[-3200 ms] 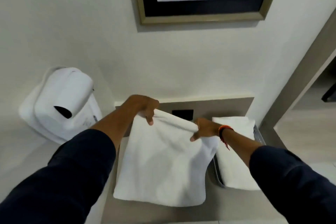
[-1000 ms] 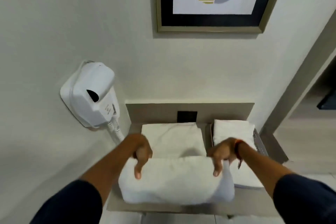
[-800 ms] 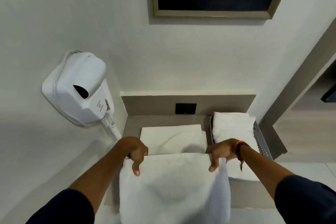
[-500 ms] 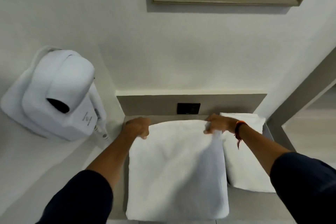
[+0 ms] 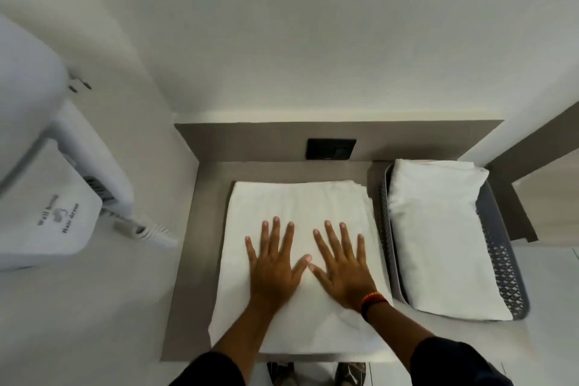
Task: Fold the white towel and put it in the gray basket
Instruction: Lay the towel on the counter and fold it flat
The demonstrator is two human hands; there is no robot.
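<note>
The white towel (image 5: 300, 207) lies folded in a flat rectangle on the gray shelf (image 5: 188, 260). My left hand (image 5: 275, 263) and my right hand (image 5: 341, 266) rest flat on top of it, side by side, fingers spread, thumbs nearly touching. Neither hand grips anything. A red and black band circles my right wrist. To the right stands the gray basket (image 5: 504, 263) with perforated walls, and another folded white towel (image 5: 438, 235) fills it.
A white wall-mounted hair dryer (image 5: 47, 185) with a coiled cord hangs on the left wall. A black socket plate (image 5: 330, 149) sits in the shelf's back panel. Walls close in the shelf at the back and left.
My hands brought the towel's near half over to the far edge, let go, and now lie flat on its middle. The view has tilted further down.
</note>
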